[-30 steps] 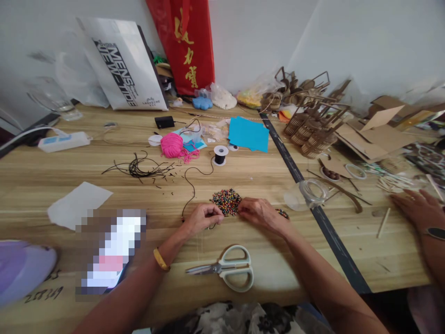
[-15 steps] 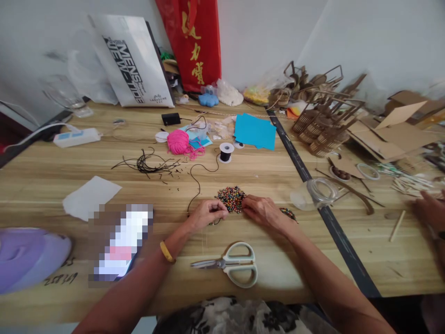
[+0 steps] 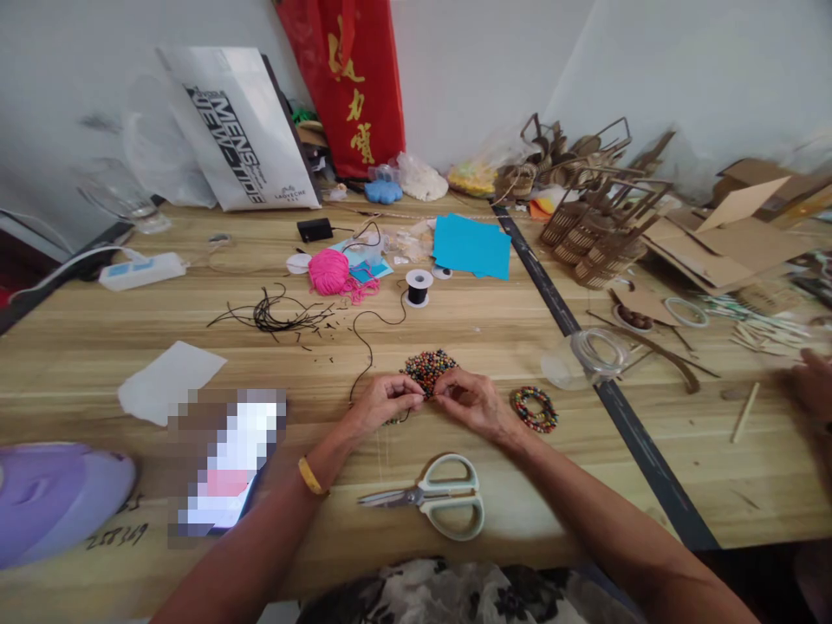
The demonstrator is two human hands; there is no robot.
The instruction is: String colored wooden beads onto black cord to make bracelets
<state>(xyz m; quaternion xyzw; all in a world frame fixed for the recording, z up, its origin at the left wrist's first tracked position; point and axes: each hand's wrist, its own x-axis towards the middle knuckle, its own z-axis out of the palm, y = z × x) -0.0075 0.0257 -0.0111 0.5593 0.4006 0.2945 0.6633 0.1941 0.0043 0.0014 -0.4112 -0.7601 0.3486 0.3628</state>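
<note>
A pile of small multicoloured beads (image 3: 430, 366) lies just beyond my fingertips. My left hand (image 3: 388, 400) is closed in a pinch on a thin black cord (image 3: 370, 347), which runs to it from a spool (image 3: 419, 289). A few strung beads (image 3: 391, 422) show under that hand. Thumb and fingers of my right hand (image 3: 473, 400) are pinched at the pile's near edge, almost meeting the left fingertips; what they hold is too small to make out. To the right lies a coiled string of beads (image 3: 534, 409).
Scissors (image 3: 429, 496) lie before me, and a phone (image 3: 227, 464) is left of my arm. Black cord pieces (image 3: 273, 314), pink yarn (image 3: 329, 271) and blue sheets (image 3: 472, 247) are farther back. A clear tape roll (image 3: 601, 351) sits right. Another person's hand (image 3: 812, 381) is at the right edge.
My right hand has drawn back from the pile's right side to its near edge, close to my left fingertips. The coiled bead string now shows fully. The view has shifted slightly.
</note>
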